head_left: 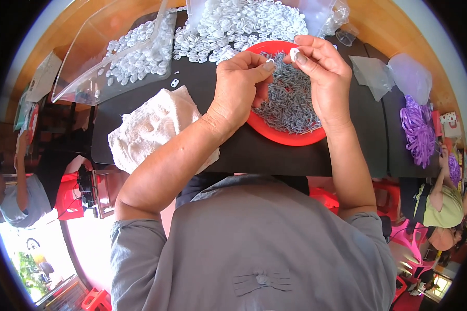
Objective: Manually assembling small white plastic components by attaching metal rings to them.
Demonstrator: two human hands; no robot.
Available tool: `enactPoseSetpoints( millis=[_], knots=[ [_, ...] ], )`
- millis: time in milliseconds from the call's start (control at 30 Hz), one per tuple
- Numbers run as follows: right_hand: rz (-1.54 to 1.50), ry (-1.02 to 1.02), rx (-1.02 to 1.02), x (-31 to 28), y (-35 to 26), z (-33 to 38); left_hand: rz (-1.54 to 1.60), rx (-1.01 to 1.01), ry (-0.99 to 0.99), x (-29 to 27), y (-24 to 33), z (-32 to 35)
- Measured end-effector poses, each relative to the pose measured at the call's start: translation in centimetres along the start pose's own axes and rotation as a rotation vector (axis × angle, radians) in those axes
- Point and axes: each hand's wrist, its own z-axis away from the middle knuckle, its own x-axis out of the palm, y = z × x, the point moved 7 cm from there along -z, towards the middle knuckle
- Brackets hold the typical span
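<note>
Above a red bowl (pixel 285 139) full of small grey screw-like pieces (pixel 290 93), both my hands are raised close together. My right hand (pixel 324 75) pinches a small white oval plastic piece (pixel 294 54) between thumb and fingers. The fingers of my left hand (pixel 238 80) are closed in a pinch at the bowl's left side; a whitish speck shows at the tips, too small to name. Behind the bowl spreads a heap of similar white oval pieces with holes (pixel 238 26). One loose white piece (pixel 175 83) lies left of my left hand.
A clear plastic bin (pixel 78 85) with more white pieces stands far left. A white cloth (pixel 155 122) lies on the dark table (pixel 296 160) by my left forearm. Right are clear plastic bags (pixel 410 78) and purple ribbon bundles (pixel 417 129). Other people sit at both sides.
</note>
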Motion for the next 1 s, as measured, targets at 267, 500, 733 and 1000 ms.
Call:
enactPoseSetpoints(
  millis=[267, 500, 733, 1000],
  knots=[
    [0.013, -0.071, 0.019, 0.2, 0.0, 0.1, 0.036, 0.03, 0.0, 0.1, 0.1, -0.1],
    [0.261, -0.06, -0.142, 0.0, -0.6, 0.3, -0.03, 0.04, -0.016, 0.1, 0.4, 0.2],
    [0.56, -0.114, -0.325, 1.6, -1.4, 0.7, -0.139, 0.134, 0.022, 0.1, 0.7, 0.2],
    [0.583, -0.119, -0.281, 1.9, -1.1, 0.9, -0.178, 0.15, 0.043, 0.1, 0.6, 0.3]
  ],
)
